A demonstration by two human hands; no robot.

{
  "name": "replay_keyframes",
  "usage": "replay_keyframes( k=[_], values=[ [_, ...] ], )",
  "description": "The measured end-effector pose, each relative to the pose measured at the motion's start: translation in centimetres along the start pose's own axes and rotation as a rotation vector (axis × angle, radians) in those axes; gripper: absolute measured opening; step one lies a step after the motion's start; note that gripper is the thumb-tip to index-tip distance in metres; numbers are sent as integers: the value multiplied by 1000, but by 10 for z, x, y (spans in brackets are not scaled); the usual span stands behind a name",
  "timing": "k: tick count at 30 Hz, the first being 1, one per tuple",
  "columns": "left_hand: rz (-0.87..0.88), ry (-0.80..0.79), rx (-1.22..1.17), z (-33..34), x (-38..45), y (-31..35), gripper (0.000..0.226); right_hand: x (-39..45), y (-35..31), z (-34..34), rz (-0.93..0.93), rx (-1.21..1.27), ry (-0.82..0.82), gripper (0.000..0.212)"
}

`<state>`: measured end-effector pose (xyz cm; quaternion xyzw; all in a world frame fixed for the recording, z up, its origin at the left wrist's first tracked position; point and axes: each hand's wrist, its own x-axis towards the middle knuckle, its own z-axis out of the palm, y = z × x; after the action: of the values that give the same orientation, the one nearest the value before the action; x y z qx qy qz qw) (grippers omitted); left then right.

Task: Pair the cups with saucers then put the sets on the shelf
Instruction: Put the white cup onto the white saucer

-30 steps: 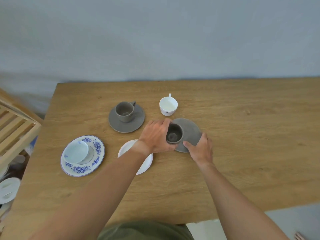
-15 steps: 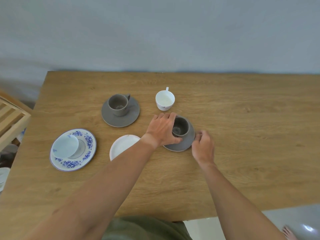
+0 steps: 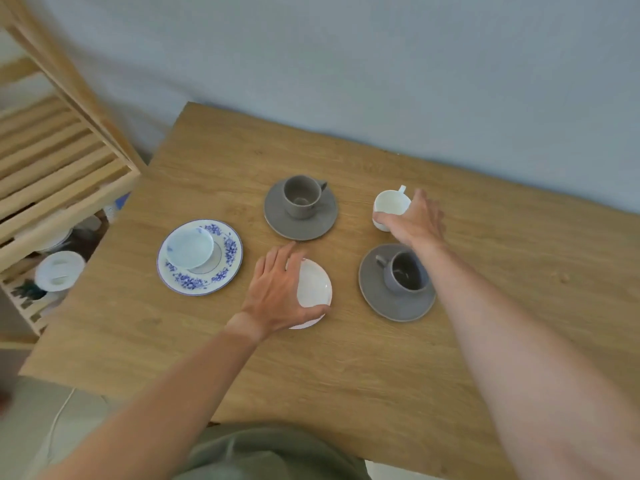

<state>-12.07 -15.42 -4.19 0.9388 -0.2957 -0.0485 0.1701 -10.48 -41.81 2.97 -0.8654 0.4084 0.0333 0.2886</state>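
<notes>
My left hand lies over the left side of a small white saucer, thumb on its near rim. My right hand wraps around a white cup at the back right. A grey cup stands on a grey saucer under my right forearm. Another grey cup rests on its grey saucer further back. On the blue-flowered saucer sits a pale blue cup.
A wooden slatted shelf stands left of the wooden table, with white dishes on a lower level. A grey wall runs behind the table. The table's left edge is close to the shelf.
Both hands left the grey cup and saucer, which now stand paired. My left hand moved onto the white saucer, my right hand went back to the white cup. The view swung left.
</notes>
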Motion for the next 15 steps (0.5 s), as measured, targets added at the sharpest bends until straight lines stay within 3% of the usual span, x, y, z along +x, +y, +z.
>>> replay_keyframes(
  k=[8,15],
  values=[
    [-43,-106,11,-6,-40,-31,128,7,-10,26,28,29,2,93],
    [-86,-121,-22,-6,-31,-28,133,-42,-17,21,-233,293,241,82]
  ],
)
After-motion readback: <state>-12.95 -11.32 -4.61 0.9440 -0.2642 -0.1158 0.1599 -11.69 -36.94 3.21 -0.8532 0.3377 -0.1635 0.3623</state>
